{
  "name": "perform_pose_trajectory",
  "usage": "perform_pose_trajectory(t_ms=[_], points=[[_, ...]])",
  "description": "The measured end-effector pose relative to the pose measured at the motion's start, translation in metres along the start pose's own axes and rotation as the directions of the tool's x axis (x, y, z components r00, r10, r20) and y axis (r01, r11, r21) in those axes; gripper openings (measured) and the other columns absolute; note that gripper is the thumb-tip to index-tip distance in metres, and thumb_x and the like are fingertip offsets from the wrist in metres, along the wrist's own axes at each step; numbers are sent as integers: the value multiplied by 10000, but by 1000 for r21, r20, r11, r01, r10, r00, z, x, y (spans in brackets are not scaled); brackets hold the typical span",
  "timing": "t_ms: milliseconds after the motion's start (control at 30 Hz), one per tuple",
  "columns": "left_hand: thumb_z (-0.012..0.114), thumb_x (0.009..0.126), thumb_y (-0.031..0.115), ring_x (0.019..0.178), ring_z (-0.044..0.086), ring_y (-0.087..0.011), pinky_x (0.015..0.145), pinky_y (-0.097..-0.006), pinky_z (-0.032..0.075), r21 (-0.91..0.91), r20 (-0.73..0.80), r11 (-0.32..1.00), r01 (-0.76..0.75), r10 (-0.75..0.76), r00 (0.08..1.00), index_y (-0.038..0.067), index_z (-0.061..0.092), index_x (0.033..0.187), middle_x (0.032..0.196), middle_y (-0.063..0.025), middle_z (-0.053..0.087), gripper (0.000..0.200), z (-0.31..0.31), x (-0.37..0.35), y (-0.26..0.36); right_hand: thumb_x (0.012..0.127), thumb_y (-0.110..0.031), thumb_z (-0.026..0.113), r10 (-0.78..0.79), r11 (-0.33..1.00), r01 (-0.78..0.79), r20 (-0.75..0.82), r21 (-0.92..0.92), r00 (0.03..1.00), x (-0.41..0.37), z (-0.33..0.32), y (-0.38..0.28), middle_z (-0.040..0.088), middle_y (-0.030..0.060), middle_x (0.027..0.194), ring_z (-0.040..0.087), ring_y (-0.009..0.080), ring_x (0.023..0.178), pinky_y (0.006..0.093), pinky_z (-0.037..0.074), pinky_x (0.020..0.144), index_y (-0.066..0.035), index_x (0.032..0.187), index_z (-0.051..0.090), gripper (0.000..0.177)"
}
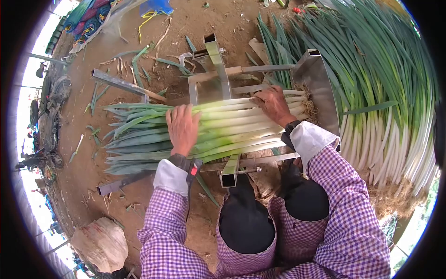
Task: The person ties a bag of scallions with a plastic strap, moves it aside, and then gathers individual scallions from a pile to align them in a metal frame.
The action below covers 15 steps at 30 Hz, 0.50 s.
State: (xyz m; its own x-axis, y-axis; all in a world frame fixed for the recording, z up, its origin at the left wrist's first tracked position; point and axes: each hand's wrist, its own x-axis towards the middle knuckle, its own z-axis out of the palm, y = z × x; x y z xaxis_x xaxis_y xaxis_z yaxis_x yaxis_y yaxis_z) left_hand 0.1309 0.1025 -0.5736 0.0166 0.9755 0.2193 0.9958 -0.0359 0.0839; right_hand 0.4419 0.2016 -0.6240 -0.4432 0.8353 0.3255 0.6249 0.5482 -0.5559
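Observation:
A bundle of long green onions (232, 121) lies crosswise on a metal frame (225, 83), green leaves to the left and white stalks with roots to the right, the roots near an upright metal plate (320, 88). My left hand (182, 129) rests flat on the leaf part, fingers spread and pointing away from me. On the far side of the white stalks, my right hand (274, 104) lies over the upper edge of the bundle with its fingers bent and close together. Whether those fingers grip a stalk is hard to make out.
A big heap of green onions (371, 83) lies on the right. Square metal bars (125, 83) stick out at the left. A pale sack-like lump (101, 244) sits at lower left. Loose leaves litter the dirt floor (186, 23), with colored bundles (90, 21) at upper left.

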Motion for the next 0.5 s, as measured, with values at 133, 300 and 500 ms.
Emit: perform_pose_trajectory(t_ms=[133, 300, 500], points=[[593, 958, 374, 1210, 513, -280, 1139, -502, 284, 68, -13, 997, 44, -43, 999, 75, 612, 1228, 1193, -86, 603, 404, 3, -2, 8, 927, -296, 667, -8, 997, 8, 6, -70, 1000, 1, -6, -7, 708, 108, 880, 643, 292, 908, 422, 383, 1001, -97, 929, 733, 210], [559, 980, 376, 1227, 502, -276, 1149, -498, 279, 106, -6, 993, 43, -42, 999, 90, 607, 1253, 1222, -80, 593, 398, 6, -6, 6, 891, -251, 695, -66, 967, 45, -77, -251, 995, -12, -9, -19, 684, 102, 1025, 605, 301, 1048, 466, 374, 1051, -109, 1094, 696, 248], [563, 973, 390, 1252, 482, -278, 1175, -508, 238, 56, 30, 997, 50, -52, 998, 92, 588, 1319, 1257, -91, 581, 457, 5, -7, 7, 929, -336, 647, -20, 964, -4, -90, -264, 996, -39, -15, -29, 657, 99, 1168, 551, 300, 1183, 485, 322, 1130, -112, 1236, 652, 380]])
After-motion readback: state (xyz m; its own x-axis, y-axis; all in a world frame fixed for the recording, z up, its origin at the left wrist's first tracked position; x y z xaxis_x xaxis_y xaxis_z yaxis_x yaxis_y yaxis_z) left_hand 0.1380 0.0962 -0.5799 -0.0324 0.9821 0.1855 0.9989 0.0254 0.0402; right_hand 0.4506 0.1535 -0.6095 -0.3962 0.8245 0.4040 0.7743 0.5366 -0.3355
